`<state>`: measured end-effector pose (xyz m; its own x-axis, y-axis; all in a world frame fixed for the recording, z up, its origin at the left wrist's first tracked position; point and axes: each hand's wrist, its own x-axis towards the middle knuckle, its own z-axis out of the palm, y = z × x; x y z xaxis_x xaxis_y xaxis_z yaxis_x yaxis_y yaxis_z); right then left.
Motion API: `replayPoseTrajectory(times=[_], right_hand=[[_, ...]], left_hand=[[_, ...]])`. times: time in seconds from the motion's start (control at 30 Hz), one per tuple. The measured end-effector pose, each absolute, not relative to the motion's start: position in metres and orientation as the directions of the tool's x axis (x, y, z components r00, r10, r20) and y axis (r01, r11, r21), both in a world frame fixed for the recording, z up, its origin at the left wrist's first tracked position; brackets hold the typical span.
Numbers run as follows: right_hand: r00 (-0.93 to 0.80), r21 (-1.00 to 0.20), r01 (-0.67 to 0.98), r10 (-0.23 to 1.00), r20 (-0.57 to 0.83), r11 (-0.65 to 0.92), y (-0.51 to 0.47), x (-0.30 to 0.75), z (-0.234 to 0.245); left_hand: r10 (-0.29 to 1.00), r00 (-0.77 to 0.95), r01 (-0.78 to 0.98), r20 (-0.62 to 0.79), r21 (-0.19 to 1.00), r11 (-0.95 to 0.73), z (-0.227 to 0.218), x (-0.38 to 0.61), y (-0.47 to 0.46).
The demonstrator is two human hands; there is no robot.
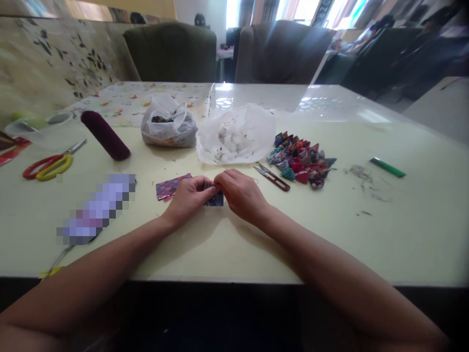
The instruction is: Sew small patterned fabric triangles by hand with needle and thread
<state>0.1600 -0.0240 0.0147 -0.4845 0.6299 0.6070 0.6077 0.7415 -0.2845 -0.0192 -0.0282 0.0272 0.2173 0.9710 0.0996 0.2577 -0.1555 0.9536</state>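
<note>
My left hand (188, 198) and my right hand (242, 194) meet at the middle of the table, both with fingers pinched on a small dark patterned fabric piece (216, 199). Just left of my left hand lies a purple patterned fabric scrap (169, 187). Small thread snips (271, 177) with dark red handles lie right of my right hand. Beyond them sits a heap of several little colourful stuffed fabric triangles (300, 159).
A white plastic bag of stuffing (236, 134) and a clear bag of scraps (168, 124) stand behind my hands. A maroon cylinder (105, 135), red-and-yellow scissors (51, 165) and a plastic tub (44, 128) are at left. A green lighter (387, 167) and thread bits (361, 173) lie right.
</note>
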Motion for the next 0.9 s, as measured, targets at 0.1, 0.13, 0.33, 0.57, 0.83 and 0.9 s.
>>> replayPoseTrajectory(times=[0.1, 0.13, 0.33, 0.57, 0.83, 0.9], right_hand=[[-0.513, -0.24, 0.608, 0.606, 0.608, 0.757, -0.023, 0.161, 0.015], [-0.518, -0.226, 0.608, 0.595, 0.615, 0.761, -0.023, 0.162, 0.015], [-0.512, -0.024, 0.659, 0.471, 0.718, 0.752, -0.024, 0.16, 0.015], [-0.461, -0.315, 0.327, 0.441, 0.77, 0.891, -0.044, 0.145, 0.027], [-0.114, -0.851, -0.343, 0.882, 0.458, 0.397, -0.022, 0.177, 0.046], [-0.015, -0.838, -0.392, 0.908, 0.418, 0.379, -0.011, 0.188, 0.049]], left_hand=[[0.98, 0.188, 0.217, 0.063, 0.971, -0.104, 0.027, -0.019, -0.028], [0.982, 0.183, 0.201, 0.051, 0.976, -0.088, 0.027, -0.019, -0.028], [0.975, 0.191, 0.261, 0.113, 0.952, -0.161, 0.027, -0.016, -0.029], [0.967, 0.191, 0.334, 0.168, 0.915, -0.225, 0.027, -0.018, -0.026], [0.999, -0.035, -0.021, -0.028, 0.999, 0.027, 0.017, -0.025, -0.009], [0.995, -0.074, -0.05, -0.06, 0.997, 0.056, 0.016, -0.027, -0.005]])
